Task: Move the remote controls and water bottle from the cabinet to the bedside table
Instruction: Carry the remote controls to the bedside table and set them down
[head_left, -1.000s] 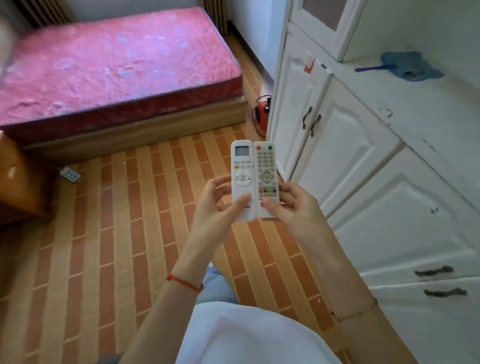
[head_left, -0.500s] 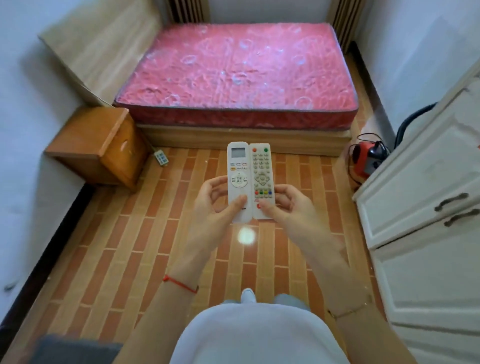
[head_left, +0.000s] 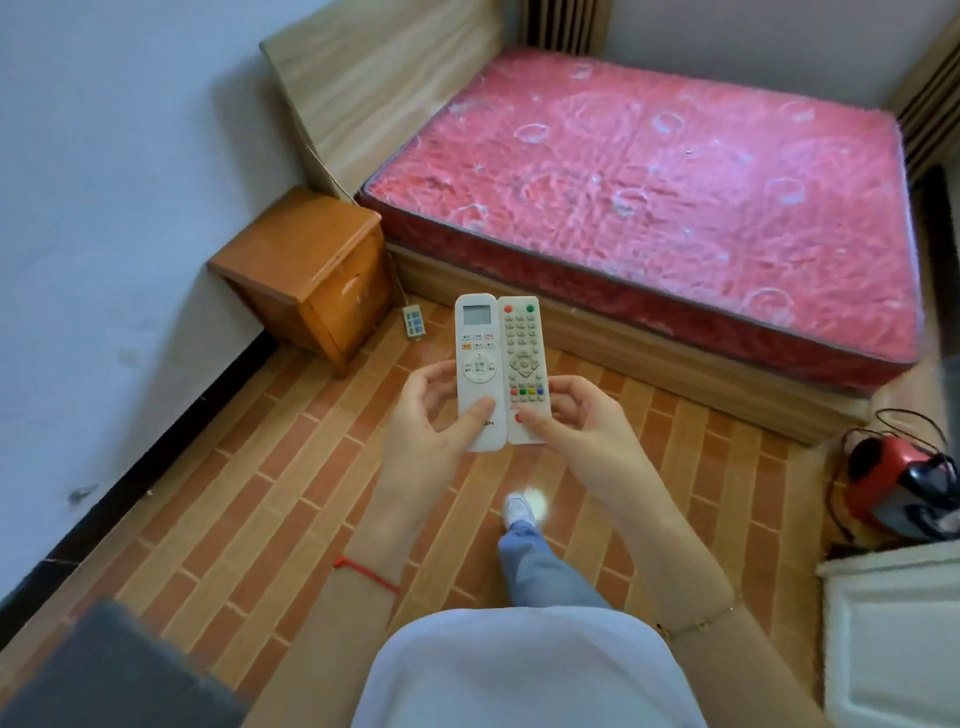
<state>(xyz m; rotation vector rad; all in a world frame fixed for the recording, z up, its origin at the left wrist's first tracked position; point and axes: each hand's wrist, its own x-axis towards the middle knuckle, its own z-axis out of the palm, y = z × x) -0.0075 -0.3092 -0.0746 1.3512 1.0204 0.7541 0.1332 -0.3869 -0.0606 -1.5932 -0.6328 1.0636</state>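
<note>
Two white remote controls are held upright side by side in front of me. My left hand (head_left: 434, 415) grips the one with a small screen (head_left: 476, 353), thumb across its lower face. My right hand (head_left: 576, 421) grips the one with many coloured buttons (head_left: 523, 353), thumb on its lower part. The wooden bedside table (head_left: 306, 260) stands ahead to the left, against the wall beside the bed. Only a corner of the white cabinet (head_left: 893, 634) shows at the lower right. No water bottle is in view.
A bed with a pink mattress (head_left: 649, 197) fills the far side. A power strip (head_left: 414, 322) lies on the floor by the bedside table. A red appliance with cables (head_left: 898, 488) sits at the right. A dark mat (head_left: 104, 670) is at the lower left. Brick-pattern floor lies between.
My view has swung left, away from the cabinet; the bedside table and bed now lie ahead. Both hands keep the same hold on the two remotes. One foot is stepping forward.
</note>
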